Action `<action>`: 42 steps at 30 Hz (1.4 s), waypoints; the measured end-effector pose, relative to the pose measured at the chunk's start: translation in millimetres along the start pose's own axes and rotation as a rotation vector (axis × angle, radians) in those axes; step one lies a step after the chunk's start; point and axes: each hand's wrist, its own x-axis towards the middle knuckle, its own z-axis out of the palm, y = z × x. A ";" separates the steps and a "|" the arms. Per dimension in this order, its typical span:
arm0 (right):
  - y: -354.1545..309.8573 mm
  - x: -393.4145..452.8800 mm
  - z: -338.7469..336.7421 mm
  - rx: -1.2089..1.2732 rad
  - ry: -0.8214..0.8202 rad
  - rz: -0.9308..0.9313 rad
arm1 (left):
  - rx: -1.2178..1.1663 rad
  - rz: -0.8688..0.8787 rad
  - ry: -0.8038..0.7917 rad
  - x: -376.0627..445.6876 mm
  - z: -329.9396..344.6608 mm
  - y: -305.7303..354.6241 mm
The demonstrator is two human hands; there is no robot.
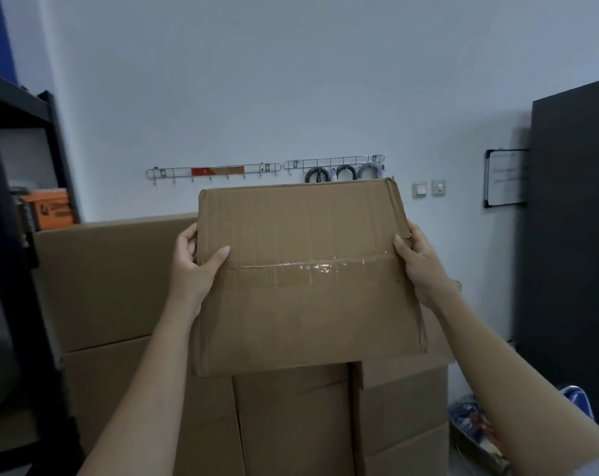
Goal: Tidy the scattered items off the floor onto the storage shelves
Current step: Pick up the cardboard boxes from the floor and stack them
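Big brown cardboard sheets (119, 280) lean on the white wall (257, 80) right behind. A black metal shelf rack (23, 214) stands at the left with an orange box (49, 207) on it. A tall black cabinet (573, 235) stands at the right.

The flat brown cardboard box (305, 280) is held up in the air, in front of the sheets. Shiny clear tape (325, 267) runs across it. The left hand (195, 269) grips its left edge, and the right hand (418, 259) grips its right edge, fingers curled round it.
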 end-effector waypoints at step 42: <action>63.2 183.1 87.3 -0.853 -0.275 -0.501 | 1.331 0.385 -0.120 77.9 157.9 -49.9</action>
